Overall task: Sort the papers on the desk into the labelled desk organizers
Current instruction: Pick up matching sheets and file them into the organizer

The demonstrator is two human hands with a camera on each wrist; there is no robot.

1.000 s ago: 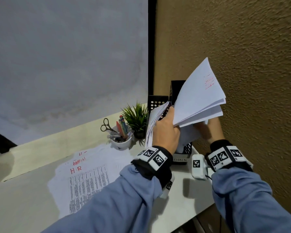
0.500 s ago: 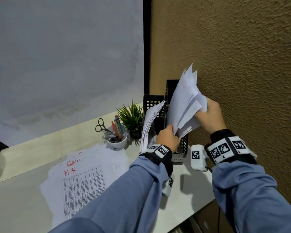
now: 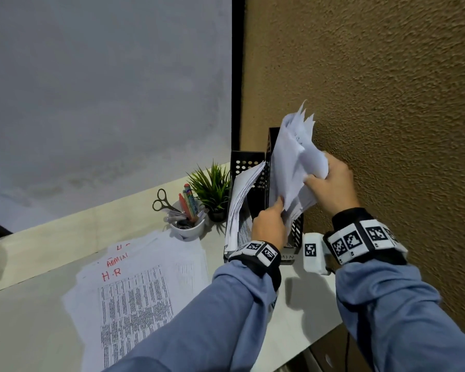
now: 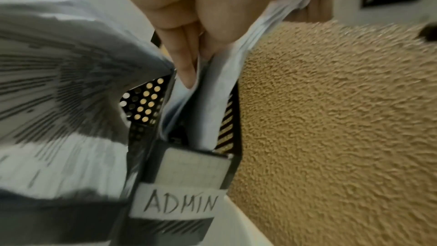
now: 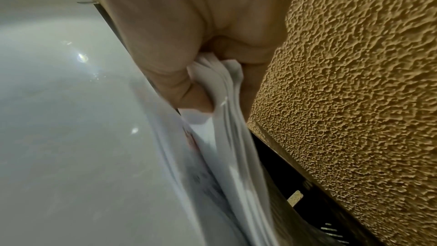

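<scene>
White, crumpled sheets form the bundle of papers (image 3: 293, 167) that both hands hold upright in the black perforated metal organizer labelled ADMIN (image 4: 175, 205), the right-hand organizer, hard against the textured ochre wall (image 3: 387, 103). The right hand (image 3: 330, 183) clenches the bundle's upper right edge, thumb and curled fingers bunching the paper; the left hand (image 3: 269, 224) pinches its lower left edge, fingers slid between sheets just above the organizer's front lip. The bundle's foot is already inside the slot, its top corners fanning above the rim. Touching on the left stands a second black perforated organizer (image 3: 249, 163) with a leaning stack of printed pages (image 3: 239, 200). The wall leaves almost no room to the right; open room lies leftward over the pale desk (image 3: 24, 331), where loose printed papers marked H.R and ADMIN in red (image 3: 134, 285) remain, beside a white cup of pens and scissors (image 3: 187, 229) and a small green potted plant (image 3: 212, 189).
</scene>
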